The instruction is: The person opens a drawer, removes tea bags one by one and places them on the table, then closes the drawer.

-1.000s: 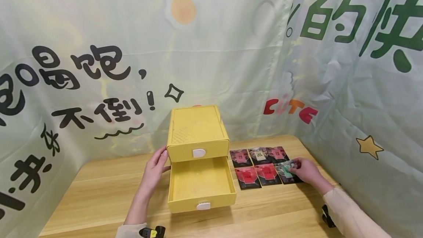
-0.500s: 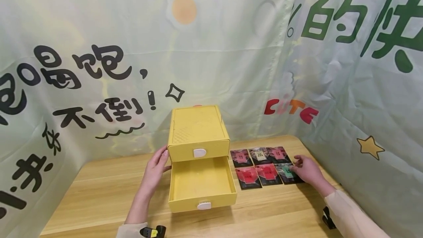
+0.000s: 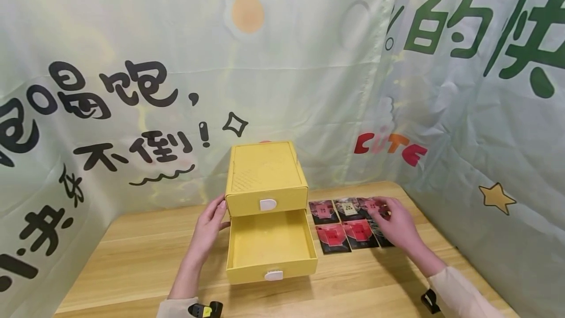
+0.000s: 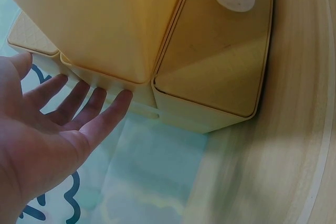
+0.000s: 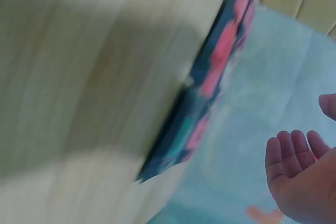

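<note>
A yellow drawer unit with white pull tabs stands mid-table in the head view. Its lower drawer is pulled out; the upper one is pushed in. My left hand rests fingertips against the unit's left side; the left wrist view shows its fingers extended. To the right, flat dark packets with red, cream and green labels lie in two rows. My right hand hovers over the right end of the rows, fingers loosely bent, holding nothing. It hides much of the green-labelled packet.
A pale printed curtain hangs behind the table and along both sides. The wooden table runs in front of and beside the drawer unit. Each forearm wears a black strap near the sleeve end.
My right hand has left the green-labelled packet's edge and moved up and left over the rear right packet. My left hand and the drawer unit have stayed in place.
</note>
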Demonstrator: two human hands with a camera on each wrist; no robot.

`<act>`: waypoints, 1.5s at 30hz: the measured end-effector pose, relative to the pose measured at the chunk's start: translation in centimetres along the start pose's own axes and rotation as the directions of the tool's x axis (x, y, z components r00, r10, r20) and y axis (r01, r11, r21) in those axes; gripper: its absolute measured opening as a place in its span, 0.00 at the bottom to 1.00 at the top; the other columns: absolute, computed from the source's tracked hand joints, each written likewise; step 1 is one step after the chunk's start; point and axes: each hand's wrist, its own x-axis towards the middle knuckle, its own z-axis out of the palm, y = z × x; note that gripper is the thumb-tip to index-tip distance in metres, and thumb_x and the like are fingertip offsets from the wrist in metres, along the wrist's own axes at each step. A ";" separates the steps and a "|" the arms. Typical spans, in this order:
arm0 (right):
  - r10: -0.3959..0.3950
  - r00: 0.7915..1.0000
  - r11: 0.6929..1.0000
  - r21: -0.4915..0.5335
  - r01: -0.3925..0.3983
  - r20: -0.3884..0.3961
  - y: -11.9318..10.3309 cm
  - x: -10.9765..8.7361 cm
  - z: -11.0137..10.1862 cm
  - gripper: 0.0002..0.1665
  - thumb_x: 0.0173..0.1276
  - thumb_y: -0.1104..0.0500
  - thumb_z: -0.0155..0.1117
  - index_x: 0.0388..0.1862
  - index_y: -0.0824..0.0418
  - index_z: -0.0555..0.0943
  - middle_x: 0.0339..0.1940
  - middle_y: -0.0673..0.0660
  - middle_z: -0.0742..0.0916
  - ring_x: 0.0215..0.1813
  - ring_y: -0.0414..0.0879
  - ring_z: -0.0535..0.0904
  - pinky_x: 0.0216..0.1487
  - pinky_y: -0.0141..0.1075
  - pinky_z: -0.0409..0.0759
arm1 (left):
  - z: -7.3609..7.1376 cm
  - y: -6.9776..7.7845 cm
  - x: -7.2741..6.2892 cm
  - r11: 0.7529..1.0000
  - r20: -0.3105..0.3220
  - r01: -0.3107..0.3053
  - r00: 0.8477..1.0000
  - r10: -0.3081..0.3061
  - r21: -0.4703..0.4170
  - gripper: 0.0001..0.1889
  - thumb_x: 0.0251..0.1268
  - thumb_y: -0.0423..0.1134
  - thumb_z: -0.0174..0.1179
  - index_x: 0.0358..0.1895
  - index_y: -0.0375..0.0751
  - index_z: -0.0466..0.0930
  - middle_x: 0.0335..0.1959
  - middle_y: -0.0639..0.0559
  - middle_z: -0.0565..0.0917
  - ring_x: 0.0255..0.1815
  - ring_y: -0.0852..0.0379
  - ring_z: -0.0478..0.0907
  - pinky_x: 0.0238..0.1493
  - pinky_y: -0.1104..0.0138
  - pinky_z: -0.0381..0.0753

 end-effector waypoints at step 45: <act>-0.932 0.358 0.327 -0.299 0.896 0.054 -19.4 -7.6 7.1 0.22 0.86 0.63 0.42 0.53 0.59 0.87 0.48 0.52 0.85 0.44 0.43 0.79 0.45 0.30 0.83 | 0.1 0.1 -0.1 1.000 -0.004 0.001 1.000 -0.001 0.006 0.26 0.87 0.44 0.47 0.78 0.34 0.64 0.77 0.37 0.67 0.73 0.41 0.68 0.58 0.53 0.85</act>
